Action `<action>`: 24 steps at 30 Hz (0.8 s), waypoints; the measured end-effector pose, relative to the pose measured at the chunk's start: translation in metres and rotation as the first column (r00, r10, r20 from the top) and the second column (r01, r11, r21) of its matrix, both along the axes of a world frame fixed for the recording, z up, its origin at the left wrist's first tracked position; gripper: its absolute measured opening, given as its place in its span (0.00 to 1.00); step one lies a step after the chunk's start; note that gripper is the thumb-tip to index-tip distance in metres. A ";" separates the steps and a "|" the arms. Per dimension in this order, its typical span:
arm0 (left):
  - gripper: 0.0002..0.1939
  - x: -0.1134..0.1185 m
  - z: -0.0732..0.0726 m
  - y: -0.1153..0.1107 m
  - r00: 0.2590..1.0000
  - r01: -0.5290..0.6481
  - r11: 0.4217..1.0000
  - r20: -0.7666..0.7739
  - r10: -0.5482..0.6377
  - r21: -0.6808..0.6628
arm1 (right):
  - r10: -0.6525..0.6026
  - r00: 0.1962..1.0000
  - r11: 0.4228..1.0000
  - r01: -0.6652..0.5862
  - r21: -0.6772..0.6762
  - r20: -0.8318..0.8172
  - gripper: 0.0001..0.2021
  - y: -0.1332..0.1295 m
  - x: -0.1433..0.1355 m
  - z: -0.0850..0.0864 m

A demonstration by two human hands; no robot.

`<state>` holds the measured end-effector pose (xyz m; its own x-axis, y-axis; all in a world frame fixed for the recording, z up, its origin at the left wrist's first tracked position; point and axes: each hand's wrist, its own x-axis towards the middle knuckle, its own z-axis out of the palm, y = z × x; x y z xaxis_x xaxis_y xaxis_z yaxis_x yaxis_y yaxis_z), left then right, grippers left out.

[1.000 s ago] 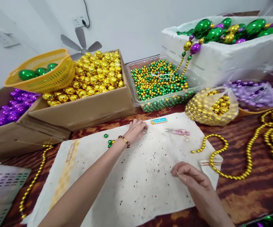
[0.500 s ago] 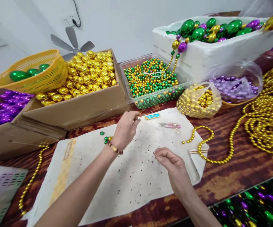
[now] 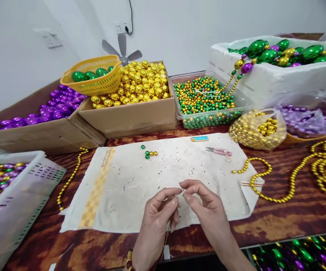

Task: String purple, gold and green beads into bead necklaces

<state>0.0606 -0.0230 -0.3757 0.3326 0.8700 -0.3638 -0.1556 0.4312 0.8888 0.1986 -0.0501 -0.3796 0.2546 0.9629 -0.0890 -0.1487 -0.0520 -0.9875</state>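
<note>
Near the front of the white cloth [image 3: 134, 203], my two hands meet with fingertips almost touching. My left hand [image 3: 158, 216] pinches a thin thread [image 3: 167, 233], which hangs down past the wrist. The fingers of my right hand [image 3: 208, 210] are closed on a pale strand of thread at the same spot; whether a needle is there is too small to tell. Beyond the hands lie a few loose green beads [image 3: 147, 154] and small gold beads [image 3: 153, 153]. Pink-handled thread snips [image 3: 219, 151] and a small blue-labelled box [image 3: 199, 139] rest toward the cloth's back right.
Along the back stand boxes of purple beads [image 3: 54, 109] and gold beads [image 3: 143, 81], a yellow basket [image 3: 95, 88], a clear bin [image 3: 208, 116] and a foam box [image 3: 253, 81]. Gold bead strands [image 3: 293, 184] lie right; a white crate [image 3: 35, 199] stands left.
My left hand has come back from the small box at the cloth's far edge to meet my right hand near the front. The view has shifted left.
</note>
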 end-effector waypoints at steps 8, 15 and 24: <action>0.17 -0.006 -0.002 -0.009 1.000 -0.001 0.999 0.001 0.001 0.038 | 0.040 0.999 0.999 -0.040 -0.004 0.028 0.05 -0.005 -0.010 0.010; 0.15 -0.007 -0.006 -0.009 0.998 0.010 0.996 -0.063 -0.004 0.086 | 0.043 0.999 0.999 -0.043 -0.031 0.000 0.06 -0.006 -0.009 0.016; 0.11 -0.007 -0.008 -0.008 0.997 0.009 0.986 -0.076 0.004 0.167 | 0.026 0.999 0.999 -0.028 -0.037 -0.034 0.06 -0.004 -0.010 0.012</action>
